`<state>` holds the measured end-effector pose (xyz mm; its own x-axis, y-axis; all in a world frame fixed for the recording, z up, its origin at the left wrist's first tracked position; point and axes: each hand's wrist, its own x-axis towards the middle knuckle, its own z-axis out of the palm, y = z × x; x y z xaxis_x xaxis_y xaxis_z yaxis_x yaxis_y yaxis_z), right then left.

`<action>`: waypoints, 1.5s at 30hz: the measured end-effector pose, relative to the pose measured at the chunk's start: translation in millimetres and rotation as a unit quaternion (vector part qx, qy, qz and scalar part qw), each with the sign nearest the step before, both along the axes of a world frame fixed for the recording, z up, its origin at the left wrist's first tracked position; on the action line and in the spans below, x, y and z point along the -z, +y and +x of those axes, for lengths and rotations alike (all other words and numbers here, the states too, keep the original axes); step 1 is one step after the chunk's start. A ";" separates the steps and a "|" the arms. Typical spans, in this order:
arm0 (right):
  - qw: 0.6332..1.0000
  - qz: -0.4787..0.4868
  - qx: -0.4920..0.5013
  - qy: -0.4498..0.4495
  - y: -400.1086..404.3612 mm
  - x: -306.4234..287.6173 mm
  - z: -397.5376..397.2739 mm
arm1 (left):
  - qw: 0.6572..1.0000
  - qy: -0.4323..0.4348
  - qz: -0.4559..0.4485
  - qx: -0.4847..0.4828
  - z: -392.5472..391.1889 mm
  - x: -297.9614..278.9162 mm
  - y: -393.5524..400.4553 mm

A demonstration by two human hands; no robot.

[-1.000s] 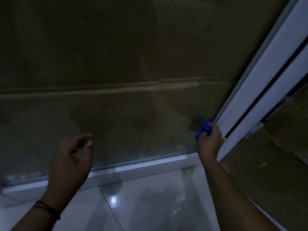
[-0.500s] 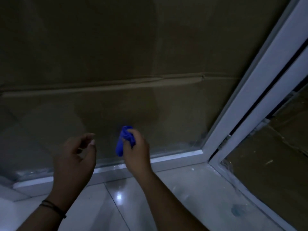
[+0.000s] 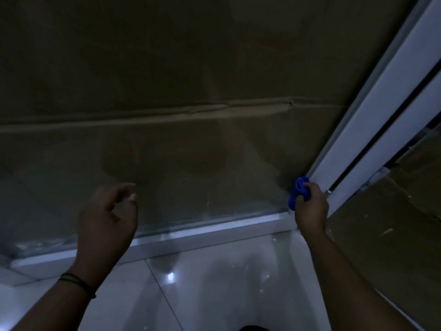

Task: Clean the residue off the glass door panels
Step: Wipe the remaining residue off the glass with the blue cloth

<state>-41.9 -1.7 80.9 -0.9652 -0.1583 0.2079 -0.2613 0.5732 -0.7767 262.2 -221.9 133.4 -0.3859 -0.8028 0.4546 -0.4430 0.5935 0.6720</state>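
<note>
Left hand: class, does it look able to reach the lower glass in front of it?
Probably yes. The left hand hangs loosely curled, holding nothing, just before the glass panel; nothing lies between them. The right hand grips the blue cloth.

glossy white floor tiles [image 3: 226, 290], brown cardboard [image 3: 167, 68]

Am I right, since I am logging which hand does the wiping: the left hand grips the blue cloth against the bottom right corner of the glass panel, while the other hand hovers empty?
Not quite. In the head view it is the right hand that grips the blue cloth at the bottom right corner of the glass panel; the left hand hovers empty.
</note>
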 end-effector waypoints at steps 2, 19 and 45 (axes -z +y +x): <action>1.000 -0.013 -0.001 0.004 -12.8 0.4 2.3 | 1.000 0.005 0.000 0.008 1.3 1.3 -1.7; 0.981 -0.146 -0.115 -0.057 -74.4 4.9 121.6 | 0.998 -0.014 -0.062 0.026 -2.1 2.6 4.9; 0.993 -0.023 -0.118 -0.006 -118.7 53.4 150.6 | 0.996 -0.045 -0.065 0.044 11.4 21.6 -9.8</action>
